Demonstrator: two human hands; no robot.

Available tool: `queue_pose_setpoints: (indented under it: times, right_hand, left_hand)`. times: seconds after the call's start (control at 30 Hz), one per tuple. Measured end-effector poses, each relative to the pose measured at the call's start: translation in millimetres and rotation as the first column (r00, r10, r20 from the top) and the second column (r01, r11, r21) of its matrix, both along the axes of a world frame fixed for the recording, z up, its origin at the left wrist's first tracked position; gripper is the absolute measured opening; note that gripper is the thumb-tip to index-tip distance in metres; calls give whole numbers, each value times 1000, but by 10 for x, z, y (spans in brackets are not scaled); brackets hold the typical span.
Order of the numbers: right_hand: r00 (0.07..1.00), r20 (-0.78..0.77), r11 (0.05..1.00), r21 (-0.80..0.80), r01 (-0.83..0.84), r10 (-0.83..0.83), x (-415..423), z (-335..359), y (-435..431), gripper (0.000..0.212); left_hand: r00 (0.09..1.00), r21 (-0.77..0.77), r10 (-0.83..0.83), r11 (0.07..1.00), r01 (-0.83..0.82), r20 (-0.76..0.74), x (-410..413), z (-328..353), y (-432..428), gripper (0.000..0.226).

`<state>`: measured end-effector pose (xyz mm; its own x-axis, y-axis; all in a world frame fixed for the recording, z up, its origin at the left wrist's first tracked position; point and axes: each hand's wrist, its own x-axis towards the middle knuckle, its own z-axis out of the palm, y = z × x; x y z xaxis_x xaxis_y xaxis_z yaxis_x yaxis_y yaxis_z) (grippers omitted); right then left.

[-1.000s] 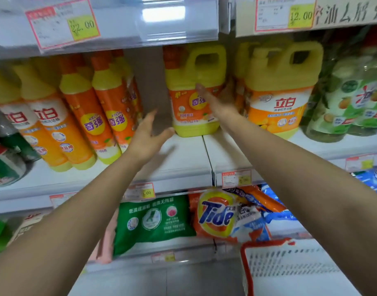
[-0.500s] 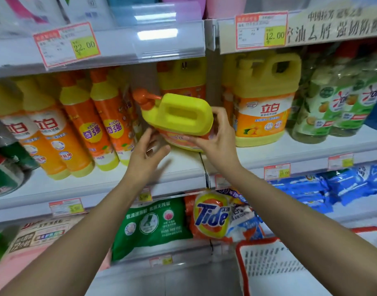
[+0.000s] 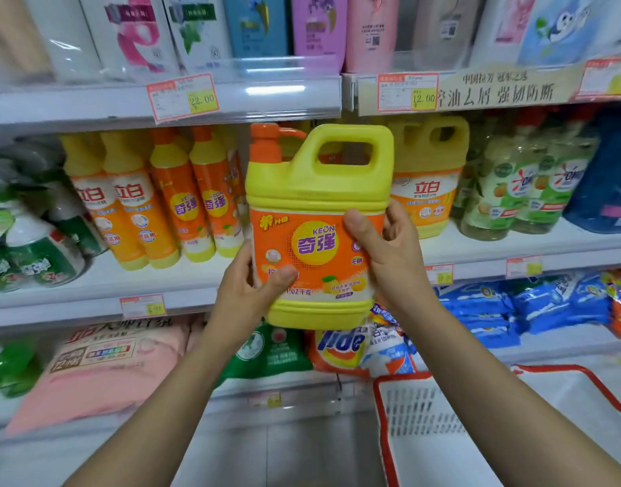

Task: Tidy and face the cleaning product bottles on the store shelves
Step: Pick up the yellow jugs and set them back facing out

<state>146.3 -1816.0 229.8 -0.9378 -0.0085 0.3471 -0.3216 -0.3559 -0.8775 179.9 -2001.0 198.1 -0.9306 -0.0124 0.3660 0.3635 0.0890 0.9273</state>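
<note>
A yellow detergent jug with an orange label and an orange pump is held upright in front of the middle shelf, label facing me. My left hand grips its lower left side, thumb across the label. My right hand grips its right side, thumb on the label. Behind it on the shelf stands a similar yellow jug. Slim orange-and-yellow bottles stand in a row to the left.
Green clear bottles stand at the shelf's right, green spray bottles at its left. Pouches and bottles fill the top shelf. Detergent bags lie on the lower shelf. A white basket with red rim sits at bottom right.
The jug has come off the shelf, tipped sideways half a second ago, and now stands upright and closer to me. Both hands have taken hold of it.
</note>
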Motion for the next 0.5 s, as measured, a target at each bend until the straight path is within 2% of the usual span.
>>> queue_pose_setpoints:
  times: [0.13,0.2,0.3,0.37,0.43,0.5]
  right_hand:
    - [955,245,983,27,-179,167,273,-199,74,47]
    - [895,358,948,69,-310,266,407,-501,135,55]
    - [822,472,919,60,-390,318,611,-946,166,65]
    - [832,464,938,7,-348,305,703,-1054,155,60]
    - [855,462,964,-4,-265,237,748,-1050,160,58]
    - [881,457,983,65,-169,122,747,-1059,181,64]
  left_hand:
    - [974,79,145,984,-161,176,426,-310,123,62]
    - [950,95,175,974,-206,259,580,-448,137,61]
    - [911,70,153,979,-194,383,694,-589,123,65]
    - [881,19,108,991,-132,461,699,-652,91,68]
    - [888,-70,153,988,-137,434,686,-683,81,70]
    - [914,-320,338,911,-259,223,682,-675,110,77]
